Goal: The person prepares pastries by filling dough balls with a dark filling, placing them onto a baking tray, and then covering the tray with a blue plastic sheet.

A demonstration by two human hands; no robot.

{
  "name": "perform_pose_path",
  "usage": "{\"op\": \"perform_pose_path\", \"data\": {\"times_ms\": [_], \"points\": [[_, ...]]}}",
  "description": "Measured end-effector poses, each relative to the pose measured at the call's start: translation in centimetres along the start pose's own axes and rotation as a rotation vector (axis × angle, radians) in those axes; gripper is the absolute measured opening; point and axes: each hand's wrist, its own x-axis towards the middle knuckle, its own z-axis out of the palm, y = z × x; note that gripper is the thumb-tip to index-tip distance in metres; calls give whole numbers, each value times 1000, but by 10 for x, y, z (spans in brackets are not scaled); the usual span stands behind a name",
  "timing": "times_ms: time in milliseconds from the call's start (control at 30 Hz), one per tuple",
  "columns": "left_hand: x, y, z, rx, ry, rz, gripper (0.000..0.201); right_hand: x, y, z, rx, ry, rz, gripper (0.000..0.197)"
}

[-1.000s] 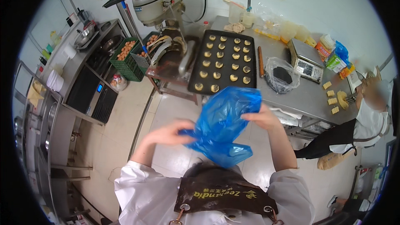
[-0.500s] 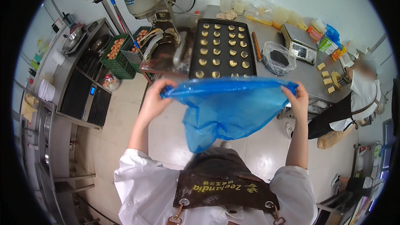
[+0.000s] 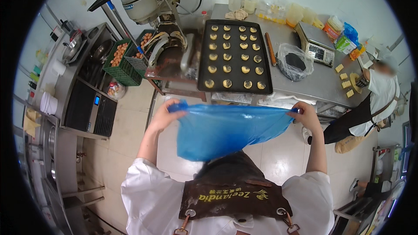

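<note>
Between my two hands a thin blue plastic bag is stretched wide, hanging in front of my brown apron. My left hand pinches its upper left corner, and my right hand pinches the upper right one. Just beyond the bag, a black baking tray lies on the steel table, its near edge at the table's front. Rows of small round dough pieces with dark seeds on top sit on the tray.
Right of the tray are a rolling pin, a clear bag of dark seeds and a scale. A mixer stands left, beside egg crates. At the table's right end another person handles dough.
The bag and both hands have come down toward me, away from the tray. The bag's top edge is now pulled straighter, and the tray's near rows show.
</note>
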Motion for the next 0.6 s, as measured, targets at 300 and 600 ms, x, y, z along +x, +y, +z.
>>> {"op": "perform_pose_path", "data": {"times_ms": [300, 600], "points": [[212, 16, -11, -140, 275, -16, 22, 215, 51, 3, 785, 34, 236, 19], [491, -3, -21, -152, 544, -2, 22, 518, 105, 61, 823, 219, 224, 23]]}}
